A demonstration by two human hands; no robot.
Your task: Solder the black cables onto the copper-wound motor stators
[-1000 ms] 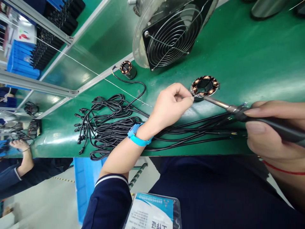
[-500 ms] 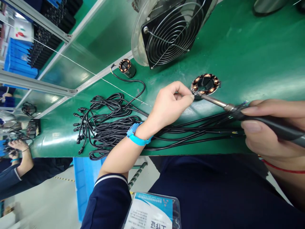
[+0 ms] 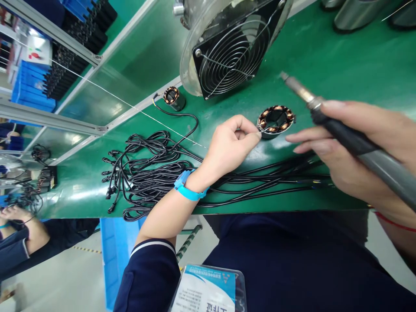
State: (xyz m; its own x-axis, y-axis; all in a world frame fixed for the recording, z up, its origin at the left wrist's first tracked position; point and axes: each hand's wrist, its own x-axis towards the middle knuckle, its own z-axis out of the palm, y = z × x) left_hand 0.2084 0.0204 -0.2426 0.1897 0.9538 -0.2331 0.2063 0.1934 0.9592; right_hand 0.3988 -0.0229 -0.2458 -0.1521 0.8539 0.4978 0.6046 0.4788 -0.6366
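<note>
Black-handled soldering iron (image 3: 344,134), gripped in my right hand (image 3: 360,160): tip up-left, handle cut off. Left hand (image 3: 232,145) pinched thin wire at copper-wound stator ring (image 3: 276,119).

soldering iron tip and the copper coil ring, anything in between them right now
Nothing: in the head view only bare green mat separates the soldering iron tip, raised in the right hand, from the coil ring.
</note>
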